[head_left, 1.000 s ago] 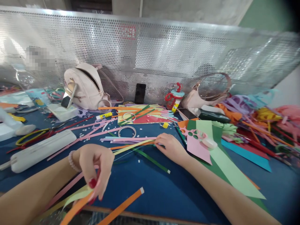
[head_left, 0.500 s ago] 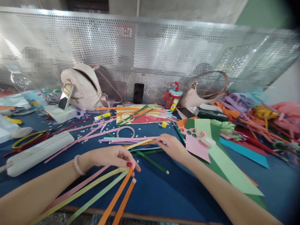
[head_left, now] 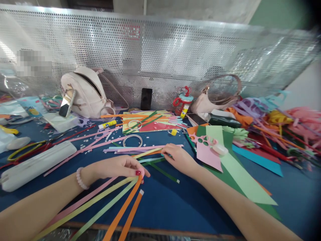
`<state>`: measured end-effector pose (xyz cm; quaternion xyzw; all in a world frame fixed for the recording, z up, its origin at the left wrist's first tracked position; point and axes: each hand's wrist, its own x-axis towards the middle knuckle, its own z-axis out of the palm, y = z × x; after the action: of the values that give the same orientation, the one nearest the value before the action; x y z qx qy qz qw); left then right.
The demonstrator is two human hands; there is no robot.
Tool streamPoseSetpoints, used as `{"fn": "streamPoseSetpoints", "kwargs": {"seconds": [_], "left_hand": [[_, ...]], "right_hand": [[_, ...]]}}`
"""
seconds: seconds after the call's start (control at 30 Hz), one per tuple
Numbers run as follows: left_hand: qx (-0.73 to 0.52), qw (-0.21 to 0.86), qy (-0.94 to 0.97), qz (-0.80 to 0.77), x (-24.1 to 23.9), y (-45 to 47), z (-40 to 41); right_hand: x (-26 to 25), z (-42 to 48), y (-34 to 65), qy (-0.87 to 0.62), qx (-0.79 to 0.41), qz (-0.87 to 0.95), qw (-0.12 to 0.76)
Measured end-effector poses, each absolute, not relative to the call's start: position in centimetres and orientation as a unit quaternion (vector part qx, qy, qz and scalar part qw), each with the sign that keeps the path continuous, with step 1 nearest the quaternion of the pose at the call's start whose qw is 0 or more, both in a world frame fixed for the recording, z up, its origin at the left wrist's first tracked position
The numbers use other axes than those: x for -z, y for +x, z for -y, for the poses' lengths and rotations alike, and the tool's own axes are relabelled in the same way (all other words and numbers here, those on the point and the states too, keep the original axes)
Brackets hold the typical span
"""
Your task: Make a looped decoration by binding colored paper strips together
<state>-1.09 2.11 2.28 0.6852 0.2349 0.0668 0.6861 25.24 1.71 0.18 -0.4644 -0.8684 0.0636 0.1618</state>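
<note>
My left hand [head_left: 125,167] is closed in a pinch on the joined ends of several paper strips. Pink, yellow [head_left: 92,202], light green [head_left: 105,207] and orange [head_left: 122,212] strips trail from it towards the table's front edge. Just below the fingers is another orange strip [head_left: 131,214] with a white tip. Further right, my right hand [head_left: 179,159] has its fingers curled down on the ends of loose paper strips [head_left: 147,153]; its fingertips are partly hidden. A dark green strip [head_left: 165,172] with a white end lies between the hands.
Rolls of tape [head_left: 132,141], a glue stick [head_left: 107,125] and paper scraps lie behind the hands. Scissors [head_left: 27,150] and a white power strip [head_left: 37,165] are at left, coloured sheets [head_left: 240,167] at right. A backpack [head_left: 85,93], phone [head_left: 146,99] and handbag [head_left: 213,100] stand along the perforated metal panel.
My right hand has shifted slightly left over the loose strips, uncovering a pink strip's end. My left hand keeps its pinch on the strips. The view has turned a little.
</note>
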Motion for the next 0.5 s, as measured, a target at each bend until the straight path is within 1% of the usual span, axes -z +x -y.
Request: {"fn": "streamPoseSetpoints", "kwargs": {"seconds": [0.2,0.37,0.5], "left_hand": [[-0.061,0.671,0.697,-0.243,-2.5,-1.1,-2.2],[-0.063,0.634,0.724,-0.263,-2.6,-1.1,-2.1],[-0.074,0.636,0.718,-0.272,-2.4,-1.0,-2.3]], "right_hand": [[-0.9,-0.6,24.7,-0.384,-0.097,0.909,0.128],[-0.9,0.3,23.9,-0.41,-0.081,0.902,0.111],[-0.6,0.0,24.1,-0.42,-0.066,0.898,0.111]]}}
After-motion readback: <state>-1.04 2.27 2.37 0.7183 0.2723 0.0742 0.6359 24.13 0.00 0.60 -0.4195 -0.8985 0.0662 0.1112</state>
